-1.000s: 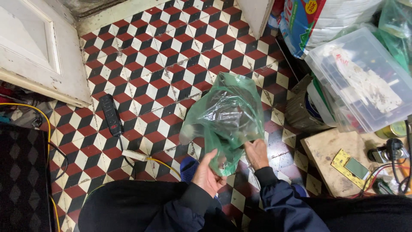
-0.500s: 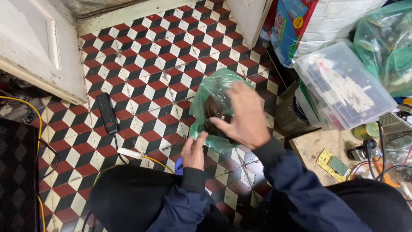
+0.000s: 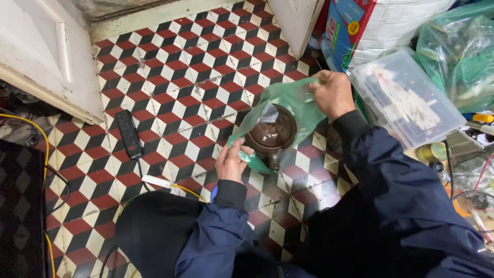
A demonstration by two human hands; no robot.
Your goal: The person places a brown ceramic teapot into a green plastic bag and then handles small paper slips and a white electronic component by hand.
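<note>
Two hands: left hand (image 3: 231,162), right hand (image 3: 333,93); one green plastic bag (image 3: 301,105) in both; one brown round pot (image 3: 271,135) inside; one black power strip (image 3: 128,134) on tiled floor (image 3: 175,77); one clear plastic tub (image 3: 406,103); one further green bag (image 3: 458,51); one small tin (image 3: 432,152); one yellow cable (image 3: 31,123).

Large white plastic-wrapped pack with blue, red and yellow printed end (image 3: 355,25) at top right, clear lidded rectangular plastic box (image 3: 406,98) below it, crumpled green translucent bags (image 3: 458,51) at far right edge
</note>
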